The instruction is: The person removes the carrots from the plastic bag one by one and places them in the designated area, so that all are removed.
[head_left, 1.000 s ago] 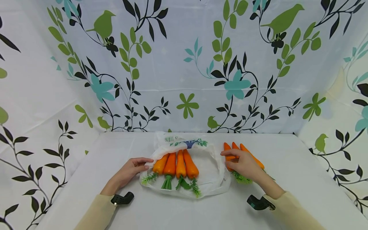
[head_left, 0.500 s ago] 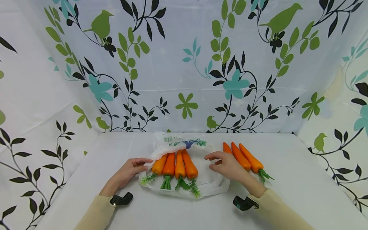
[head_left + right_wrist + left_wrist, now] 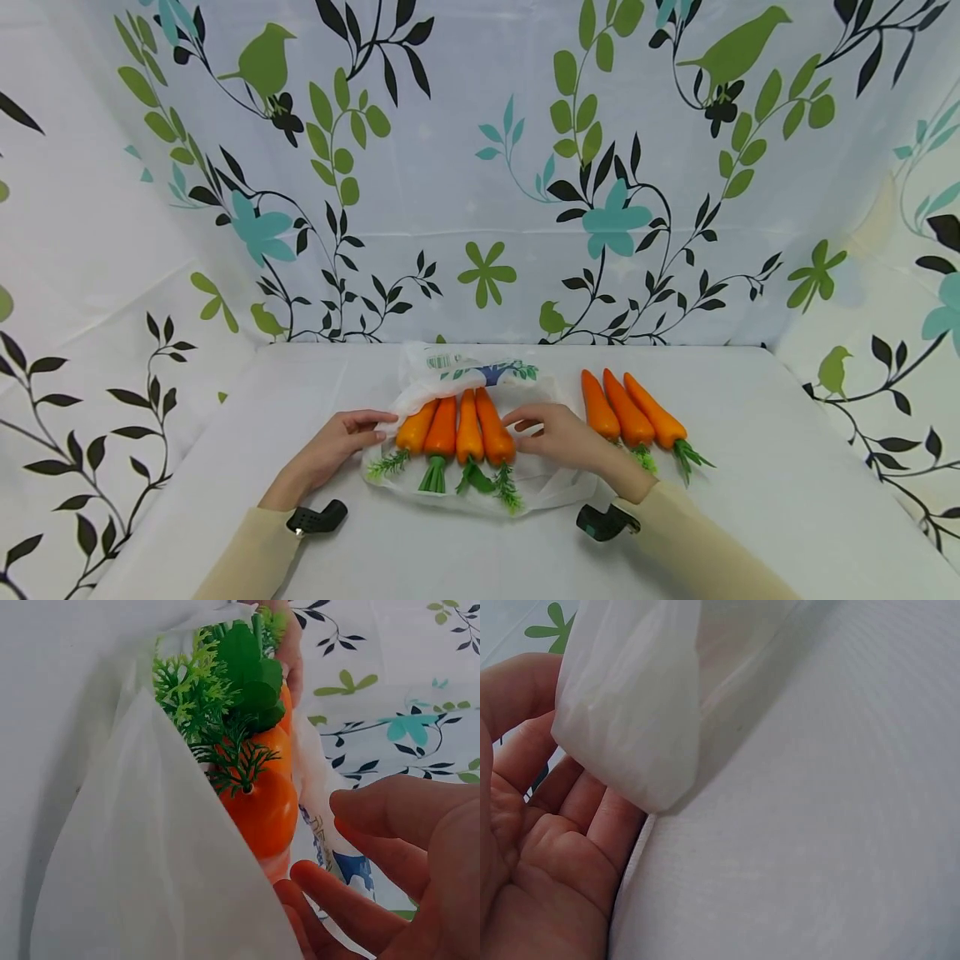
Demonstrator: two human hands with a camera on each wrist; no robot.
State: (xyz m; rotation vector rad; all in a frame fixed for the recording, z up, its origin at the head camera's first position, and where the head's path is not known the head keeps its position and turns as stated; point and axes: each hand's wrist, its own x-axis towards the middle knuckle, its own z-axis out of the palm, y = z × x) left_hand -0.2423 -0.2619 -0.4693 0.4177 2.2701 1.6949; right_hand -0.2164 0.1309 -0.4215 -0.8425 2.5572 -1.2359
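My left hand (image 3: 347, 442) holds the left edge of a white plastic bag (image 3: 551, 483). In the left wrist view a fold of the bag (image 3: 637, 705) hides those fingertips. Several orange toy carrots (image 3: 444, 429) with green tops lie side by side in the bag's mouth, tips under its film. My right hand (image 3: 558, 437) is over the bag's right part, fingertips right beside the rightmost carrot (image 3: 493, 429). Its thumb and fingers are apart with nothing between them in the right wrist view, where a carrot's blunt end (image 3: 266, 817) shows close by.
Three more toy carrots (image 3: 632, 417) lie on the white table (image 3: 750, 467) to the right of the bag, partly behind my right forearm. A patterned cloth (image 3: 450, 208) hangs behind the table's far edge. A black wrist camera (image 3: 603, 523) sits on my right wrist.
My right hand has moved left from over the loose carrots to the rightmost carrot in the bag, uncovering the three carrots. My left hand keeps its place at the bag's edge.
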